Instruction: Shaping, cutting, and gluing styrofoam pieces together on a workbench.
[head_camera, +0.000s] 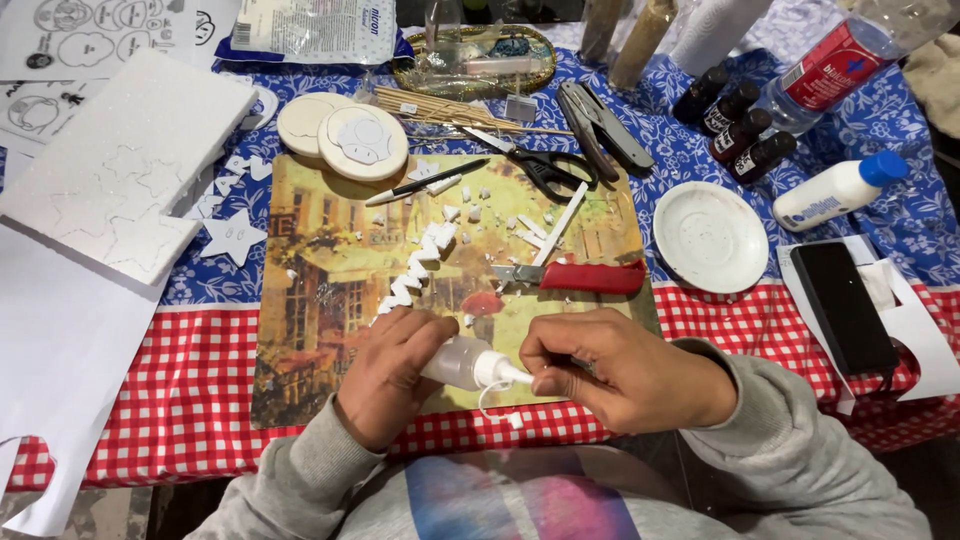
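Note:
My left hand (385, 375) grips a small translucent glue bottle (458, 364) lying sideways, nozzle pointing right. My right hand (620, 375) pinches the white nozzle tip (515, 375) between thumb and fingers. Both hands hover over the near edge of a picture placemat (330, 280). Just beyond them lie a red-handled craft knife (580, 277) and a trail of white foam scraps (415, 270).
Scissors (545, 168), a pen (425, 183), pliers (600, 125), wooden skewers (440, 108) and round discs (345, 135) lie farther back. A white foam slab (120, 160) sits left, with foam stars (232, 238) beside it. A white saucer (710, 237), small dark bottles (735, 125), a white bottle (835, 190) and a black phone (845, 305) sit right.

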